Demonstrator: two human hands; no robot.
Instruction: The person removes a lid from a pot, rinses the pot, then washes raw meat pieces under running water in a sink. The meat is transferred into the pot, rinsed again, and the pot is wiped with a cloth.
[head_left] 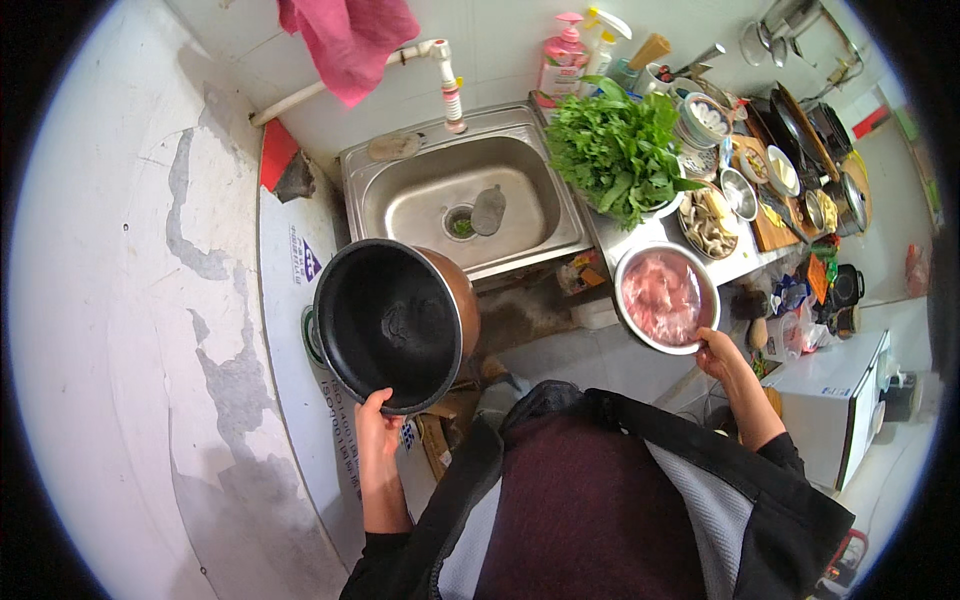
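Black-lined pot (pixel 385 300), brown outside, is in the left hand (pixel 376 425), in front of the sink's left near corner. Left thumb laps over the near rim; other fingers mostly hidden behind the wall, so it reads as a rim pinch. Mouth faces up; exact tilt: can't tell.

Right hand (pixel 715 352) has a steel bowl (pixel 621 305) by its near right rim, thumb and fingers closed on the edge. Pinkish raw meat (pixel 660 290) inside, looks wet. Bowl overlaps the tabletop (pixel 612 238) edge in view; can't tell if it touches. Pot and bowl well apart, one on each side of the body.

Surface: steel sink (pixel 400 205) with a grey cylindrical piece (pixel 488 210) beside the drain, green scraps in the drain. White tap (pixel 450 90) above the back edge. Right of the sink: big heap of leafy greens (pixel 620 145), then a plate of mushrooms (pixel 708 222), small bowls, cutting board (pixel 772 232) with a knife. Pink pump bottle (pixel 566 55) against the back wall.

Room: tight kitchen corner. Pink cloth (pixel 350 45) hangs over the tap pipe. Left wall (pixel 100 250) is white, paint peeling to grey. White box-like cabinet (pixel 820 395) at right.
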